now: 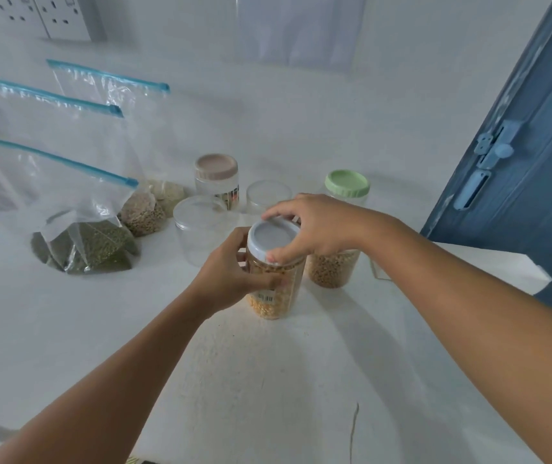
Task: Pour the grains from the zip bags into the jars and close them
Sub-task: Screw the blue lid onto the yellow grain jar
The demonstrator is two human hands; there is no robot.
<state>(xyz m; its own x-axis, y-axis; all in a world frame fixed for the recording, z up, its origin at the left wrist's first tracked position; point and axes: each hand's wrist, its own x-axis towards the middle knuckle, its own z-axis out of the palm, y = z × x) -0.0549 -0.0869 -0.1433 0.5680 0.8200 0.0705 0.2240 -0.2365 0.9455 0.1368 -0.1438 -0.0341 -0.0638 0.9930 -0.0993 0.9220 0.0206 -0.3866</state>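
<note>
A clear jar of yellow grains stands on the white counter. My left hand grips its side. On top of it sits a pale blue-grey lid, which my right hand grips by the rim with curled fingers and thumb. Behind it on the right stands a jar of brown grains with a green lid. On the left lean three zip bags with blue seals: one holds green grains, one brown grains, one pale grains.
Two empty clear jars without lids and an empty jar with a beige lid stand behind. A blue door with a latch is at the right. Wall sockets sit at top left. The counter edge ends by the door.
</note>
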